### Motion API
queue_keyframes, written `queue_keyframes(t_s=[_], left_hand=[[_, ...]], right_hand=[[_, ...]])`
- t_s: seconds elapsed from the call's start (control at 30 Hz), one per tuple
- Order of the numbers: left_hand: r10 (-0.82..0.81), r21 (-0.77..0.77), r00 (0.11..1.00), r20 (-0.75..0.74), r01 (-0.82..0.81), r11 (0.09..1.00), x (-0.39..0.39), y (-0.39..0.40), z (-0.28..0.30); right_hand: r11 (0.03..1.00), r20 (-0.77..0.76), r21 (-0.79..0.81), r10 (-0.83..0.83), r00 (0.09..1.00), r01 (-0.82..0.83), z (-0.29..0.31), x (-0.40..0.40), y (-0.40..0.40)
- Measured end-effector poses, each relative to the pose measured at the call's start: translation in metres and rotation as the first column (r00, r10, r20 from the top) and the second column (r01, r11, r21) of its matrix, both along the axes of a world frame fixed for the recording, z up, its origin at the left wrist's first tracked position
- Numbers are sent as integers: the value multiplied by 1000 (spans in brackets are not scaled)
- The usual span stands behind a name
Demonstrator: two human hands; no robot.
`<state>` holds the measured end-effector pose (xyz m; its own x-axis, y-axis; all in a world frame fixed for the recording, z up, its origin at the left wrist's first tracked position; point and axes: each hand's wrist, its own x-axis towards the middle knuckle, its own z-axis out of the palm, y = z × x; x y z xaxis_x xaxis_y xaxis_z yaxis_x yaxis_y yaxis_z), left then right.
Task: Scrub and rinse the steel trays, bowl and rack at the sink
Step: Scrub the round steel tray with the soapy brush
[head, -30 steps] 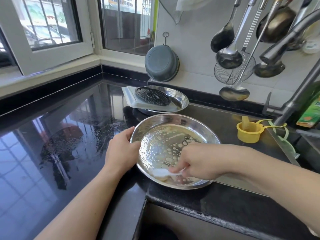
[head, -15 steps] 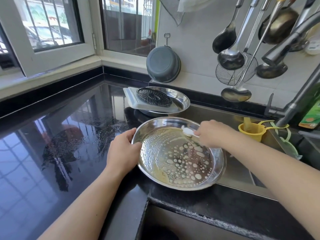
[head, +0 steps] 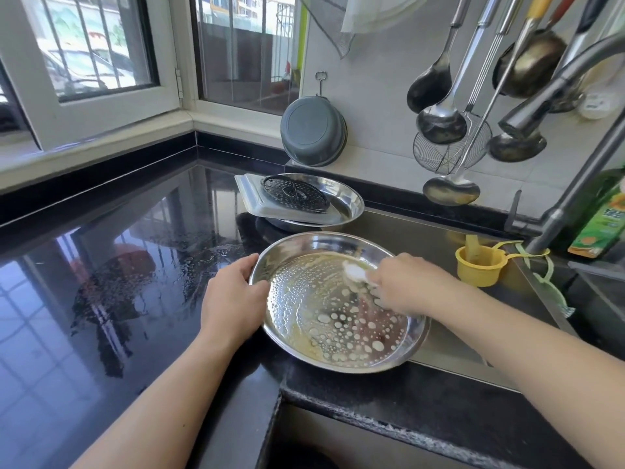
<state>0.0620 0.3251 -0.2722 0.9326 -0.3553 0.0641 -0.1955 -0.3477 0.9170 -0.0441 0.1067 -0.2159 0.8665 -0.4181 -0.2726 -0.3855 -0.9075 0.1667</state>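
A round steel tray (head: pixel 338 333), wet with soapy bubbles, lies on the black counter at the sink's left edge. My left hand (head: pixel 233 299) grips its left rim. My right hand (head: pixel 402 286) holds a white scrubber (head: pixel 353 271) against the tray's far inner side. Behind it a second round steel tray (head: pixel 348 201) carries a rectangular steel tray (head: pixel 257 198) with a dark round rack (head: pixel 294 191) on top.
The steel sink (head: pixel 436 238) lies to the right, with a yellow cup (head: pixel 480 265) on its ledge and the faucet (head: pixel 558 96) above. Ladles and a skimmer (head: pixel 449 154) hang on the wall beside a grey basin (head: pixel 313 132). A green detergent bottle (head: pixel 602 218) stands far right.
My right hand swept the scrubber from the tray's near side to its far side, then slightly toward the left. My left hand stays on the rim.
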Motion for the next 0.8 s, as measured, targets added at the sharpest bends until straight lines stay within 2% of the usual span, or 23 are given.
queue_keyframes(t_s=[0.07,0.1,0.13,0.2,0.23,0.3,0.37,0.47,0.5,0.53,0.6,0.67,0.73,0.8], left_hand=[[1,6,1000,2,-1,1000,0,-1,1],[1,10,1000,4,-1,1000,0,0,0],[1,16,1000,8,-1,1000,0,0,0],[-3,26,1000,16,2,1000,0,0,-2],[-1,27,1000,18,0,1000,0,1,-3],[4,21,1000,22,-4,1000,0,1,-2],[-1,12,1000,24,1,1000,-1,1,-2],[-9,19,999,33,8,1000,1,0,-2],[-8,22,1000,31,7,1000,1,0,-2],[-4,21,1000,27,4,1000,0,0,-2],[-2,17,1000,25,1,1000,-1,1,-1],[-1,9,999,32,0,1000,-3,1,1],[0,3,999,33,0,1000,-4,1,2],[5,9,999,35,-6,1000,-4,1,3]], right_hand=[[979,3,192,68,998,-68,-2,-2,22],[968,12,235,84,996,-85,-1,0,29],[972,16,220,88,996,-89,-1,2,30],[993,31,89,72,997,-75,1,10,20],[999,54,6,44,998,-44,2,13,13],[998,78,-60,-15,997,19,3,14,0],[1000,43,2,-8,999,8,2,8,1],[972,-4,223,73,997,-70,1,-12,28],[965,0,246,89,996,-87,3,-18,35],[970,1,223,102,995,-100,3,-20,35],[993,9,62,96,995,-97,3,-15,18],[997,5,-78,24,1000,-23,8,-12,3],[1000,2,-9,12,1000,-12,10,-16,1],[980,-11,177,95,995,-91,9,-26,14]])
